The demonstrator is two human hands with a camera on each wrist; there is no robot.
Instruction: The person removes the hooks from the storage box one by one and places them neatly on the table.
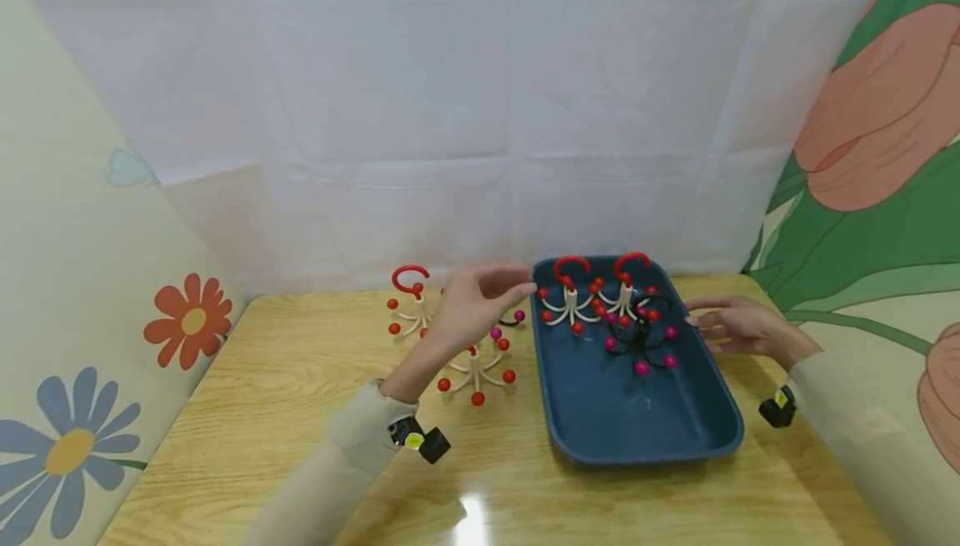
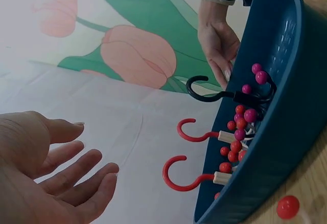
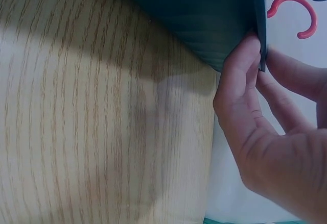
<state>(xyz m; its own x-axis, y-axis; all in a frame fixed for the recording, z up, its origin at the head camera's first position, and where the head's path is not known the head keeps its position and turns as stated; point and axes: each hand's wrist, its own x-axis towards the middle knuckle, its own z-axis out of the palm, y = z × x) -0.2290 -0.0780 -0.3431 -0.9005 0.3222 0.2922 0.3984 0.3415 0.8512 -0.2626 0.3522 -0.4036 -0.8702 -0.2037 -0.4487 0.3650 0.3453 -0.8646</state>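
Note:
My right hand point(image 1: 738, 325) pinches the right rim of a dark blue plastic tray point(image 1: 637, 425), thumb and fingers on either side of the edge in the right wrist view. My left hand point(image 1: 468, 313) hovers by the tray's far left corner, fingers loosely bent and apart, holding nothing. Inside the tray stand two white multi-armed hook hangers point(image 1: 572, 306) with red hooks and red ball tips. Beside them is a black hook hanger point(image 1: 640, 342) with magenta balls. Left of the tray, another white hanger point(image 1: 476, 373) is partly covered by my left hand.
Farther left on the wooden table point(image 1: 300, 413) stands one more white hanger point(image 1: 410, 308) with a red hook. Behind my left hand, part of a black hanger with a magenta ball point(image 1: 519, 316) shows. A white cloth point(image 1: 390, 112) hangs behind, with flower-printed panels at both sides.

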